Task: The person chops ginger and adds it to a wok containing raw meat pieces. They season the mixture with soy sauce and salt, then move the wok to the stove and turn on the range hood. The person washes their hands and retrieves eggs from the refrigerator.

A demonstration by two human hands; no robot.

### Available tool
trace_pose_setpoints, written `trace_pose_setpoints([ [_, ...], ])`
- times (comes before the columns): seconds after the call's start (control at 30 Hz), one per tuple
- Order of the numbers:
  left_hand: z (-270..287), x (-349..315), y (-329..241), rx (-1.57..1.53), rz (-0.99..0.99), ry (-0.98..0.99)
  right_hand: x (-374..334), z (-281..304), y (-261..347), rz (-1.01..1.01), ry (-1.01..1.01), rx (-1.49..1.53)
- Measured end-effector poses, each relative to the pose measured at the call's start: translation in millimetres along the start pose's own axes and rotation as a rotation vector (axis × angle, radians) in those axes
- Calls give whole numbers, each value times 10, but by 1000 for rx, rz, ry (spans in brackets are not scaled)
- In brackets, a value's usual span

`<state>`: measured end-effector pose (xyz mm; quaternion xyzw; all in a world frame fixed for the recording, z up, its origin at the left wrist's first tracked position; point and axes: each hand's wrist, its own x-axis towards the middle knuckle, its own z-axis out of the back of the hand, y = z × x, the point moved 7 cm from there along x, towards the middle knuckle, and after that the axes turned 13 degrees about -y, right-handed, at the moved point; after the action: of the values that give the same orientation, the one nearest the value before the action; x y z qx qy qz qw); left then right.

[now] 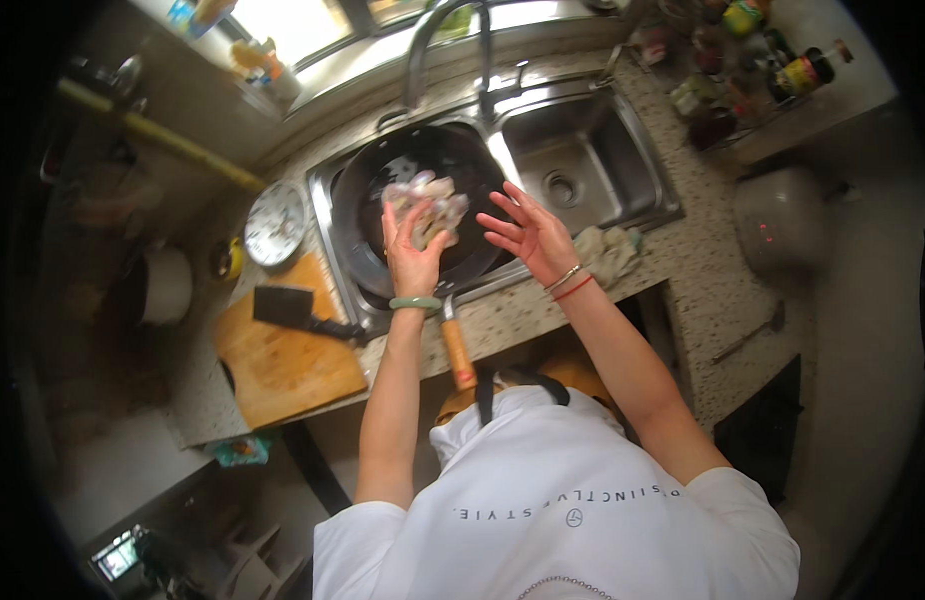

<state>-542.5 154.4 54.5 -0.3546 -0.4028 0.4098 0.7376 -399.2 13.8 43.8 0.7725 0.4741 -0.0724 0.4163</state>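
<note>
My left hand (415, 248), with a green bangle at its wrist, holds a clump of glossy, pale pinkish-white raw food pieces (438, 212); their exact kind is unclear. The clump is over a dark wok (371, 258), which rests on the left sink basin with its wooden handle (457, 352) pointing toward me. Some water seems to lie inside the wok. To the right of the clump, my right hand (528, 232) is raised near the wok's right rim, fingers spread and nothing in them.
Left of the sink, a cleaver (285, 306) lies on a wooden cutting board (283, 365), below a patterned plate (275, 226). A faucet (415, 70) arches behind the wok. The right basin (593, 150) adjoins it, with a crumpled cloth (611, 256) at its front edge. Bottles (805, 74) crowd the right corner.
</note>
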Motion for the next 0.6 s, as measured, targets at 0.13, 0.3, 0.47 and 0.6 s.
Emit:
trace_pose_setpoints([
  [0.13,-1124,-139,-575,-627,528,266,13,109,1046,117,-7,21],
  [0.3,-2226,38,-2221,-739,123,320,-147,420,2613,441,-101,12],
  [0.47,-3629,85,-2948,-887,240,437,-132,780,3759,689,-223,9],
  [0.6,-4278,110,-3232,-859,144,241,-51,942,4251,925,-357,-230],
])
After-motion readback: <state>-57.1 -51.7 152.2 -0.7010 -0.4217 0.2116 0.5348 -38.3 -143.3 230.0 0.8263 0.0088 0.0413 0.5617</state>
